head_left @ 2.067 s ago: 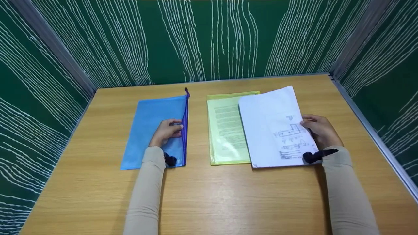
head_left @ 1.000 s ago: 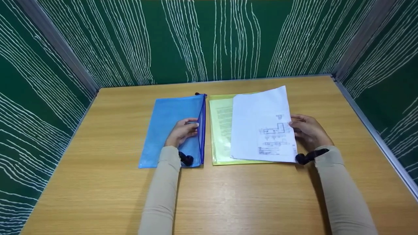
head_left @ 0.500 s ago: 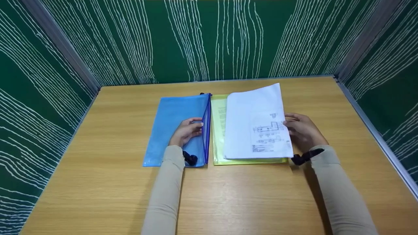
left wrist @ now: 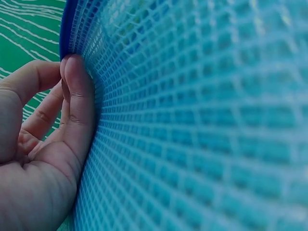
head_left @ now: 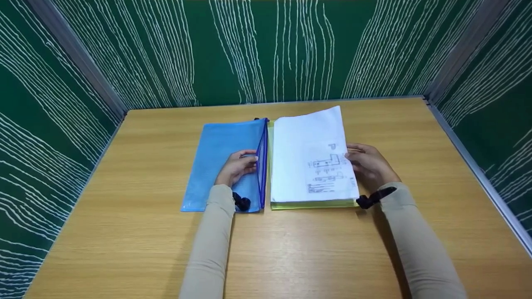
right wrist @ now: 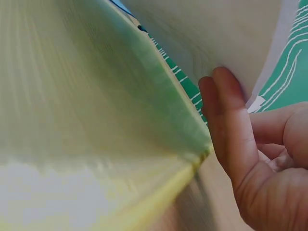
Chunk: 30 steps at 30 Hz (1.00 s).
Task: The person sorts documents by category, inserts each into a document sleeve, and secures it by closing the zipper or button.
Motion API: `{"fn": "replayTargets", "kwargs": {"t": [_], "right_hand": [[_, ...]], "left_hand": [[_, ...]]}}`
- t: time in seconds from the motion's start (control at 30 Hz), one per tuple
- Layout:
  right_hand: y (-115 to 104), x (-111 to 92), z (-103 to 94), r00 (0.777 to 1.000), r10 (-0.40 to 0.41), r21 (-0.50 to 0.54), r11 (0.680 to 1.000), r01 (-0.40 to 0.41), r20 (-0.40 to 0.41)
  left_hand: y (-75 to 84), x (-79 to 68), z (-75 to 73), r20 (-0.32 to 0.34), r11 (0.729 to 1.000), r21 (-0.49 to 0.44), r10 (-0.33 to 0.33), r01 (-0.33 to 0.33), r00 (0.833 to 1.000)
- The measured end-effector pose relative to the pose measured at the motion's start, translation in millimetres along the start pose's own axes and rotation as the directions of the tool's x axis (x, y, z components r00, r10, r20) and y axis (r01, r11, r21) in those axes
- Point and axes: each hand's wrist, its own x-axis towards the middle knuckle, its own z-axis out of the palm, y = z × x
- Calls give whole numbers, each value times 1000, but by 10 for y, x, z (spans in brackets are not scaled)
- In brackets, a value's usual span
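My left hand (head_left: 237, 167) pinches the right-hand, purple-zipped edge of a blue mesh zip pouch (head_left: 216, 145), whose mouth gapes slightly. Close up in the left wrist view, thumb and fingers (left wrist: 79, 91) meet at the pouch's rim. My right hand (head_left: 370, 164) grips the right edge of white paper sheets (head_left: 303, 141) printed with a line drawing. Those sheets lie raised at the right over a yellow-green clear pouch (head_left: 316, 204), hiding most of it. In the right wrist view the sheets (right wrist: 207, 38) rise above the yellow-green pouch (right wrist: 86, 106), held between thumb and fingers.
Everything lies on a wooden table (head_left: 307, 253). Green panels with white wavy lines (head_left: 299, 50) stand behind it and at both sides. A black strap device (head_left: 376, 197) sits on the right wrist, another (head_left: 241, 201) on the left.
The blue pouch has been drawn right until beside the yellow-green pouch, then stays put. My right hand has carried the sheets left, over the yellow-green pouch and up to the blue pouch's opening side.
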Motion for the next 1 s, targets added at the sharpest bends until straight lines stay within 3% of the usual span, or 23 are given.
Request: {"fn": "replayTargets", "kwargs": {"t": [0.47, 1.0], "right_hand": [[29, 90, 186, 999, -2, 175, 985, -7, 50], [24, 81, 239, 997, -24, 75, 997, 18, 80]], "left_hand": [[41, -20, -8, -19, 1000, 6, -11, 11, 1000], [-1, -1, -12, -15, 1000, 3, -4, 4, 1000]]}}
